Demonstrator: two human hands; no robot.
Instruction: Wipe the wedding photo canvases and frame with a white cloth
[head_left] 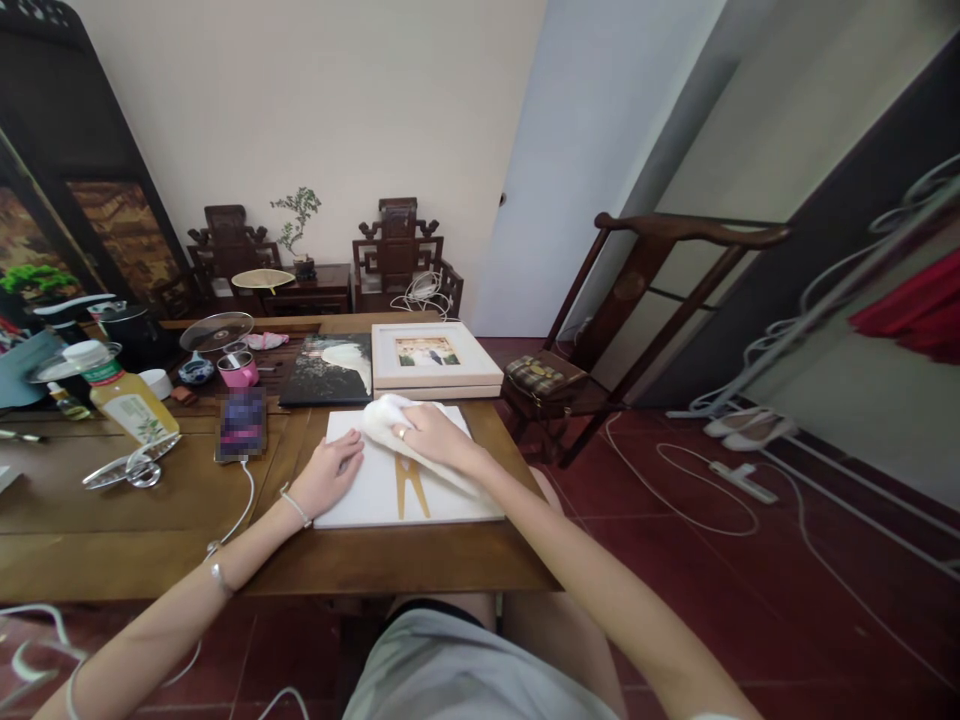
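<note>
One cloth (382, 420) gripped in right fingers (414, 436); left fingers (343, 448) open on white board (367, 502); hard pull could skid board over desk's near edge (420, 580)

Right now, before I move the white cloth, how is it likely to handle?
The white cloth will probably be floppy, since it bunches under the right hand. It seems unlikely to roll, as its folds look soft and uneven. Its loose part trails over the white panel, so it may drag there if pushed.
</note>
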